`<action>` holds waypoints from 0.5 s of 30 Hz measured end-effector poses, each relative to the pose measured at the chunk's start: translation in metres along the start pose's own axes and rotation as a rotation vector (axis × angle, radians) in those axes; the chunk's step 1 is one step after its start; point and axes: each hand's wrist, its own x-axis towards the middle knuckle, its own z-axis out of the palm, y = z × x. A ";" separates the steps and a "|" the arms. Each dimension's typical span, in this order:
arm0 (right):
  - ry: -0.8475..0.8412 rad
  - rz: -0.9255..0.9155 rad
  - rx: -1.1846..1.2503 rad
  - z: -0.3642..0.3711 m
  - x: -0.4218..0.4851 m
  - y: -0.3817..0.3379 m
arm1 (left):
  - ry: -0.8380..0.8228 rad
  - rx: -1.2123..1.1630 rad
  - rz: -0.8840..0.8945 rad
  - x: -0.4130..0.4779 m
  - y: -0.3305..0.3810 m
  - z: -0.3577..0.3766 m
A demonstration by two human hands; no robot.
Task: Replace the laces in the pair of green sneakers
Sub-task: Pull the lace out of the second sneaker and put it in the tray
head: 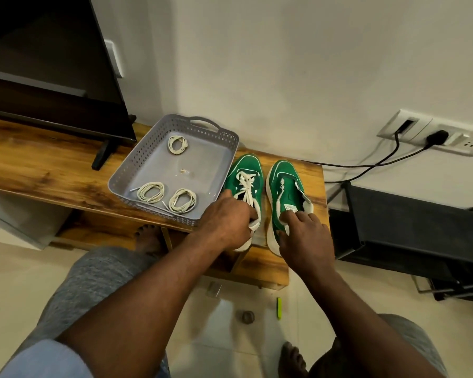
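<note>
Two green sneakers stand side by side on a wooden bench, toes toward the wall. The left sneaker [246,170] carries a loose white lace [247,186]. My left hand [228,219] grips its heel collar, fingers curled into the opening. The right sneaker [284,184] shows no lace across its tongue. My right hand [302,236] holds its heel, thumb on the outer side and fingers reaching over the collar onto the insole. A grey perforated tray [126,173] left of the shoes holds three coiled white laces, one [177,144] at the back and two [150,190] [182,200] in front.
A dark TV [52,77] stands on the wooden bench [38,165] at the left. A black rack [410,230] sits right of the bench. Cables run from a wall socket [437,136]. On the floor lie a green marker [279,308] and a small round object [247,317].
</note>
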 end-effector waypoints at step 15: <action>-0.068 0.120 0.024 -0.016 0.004 0.030 | -0.040 0.060 0.087 0.013 0.013 0.004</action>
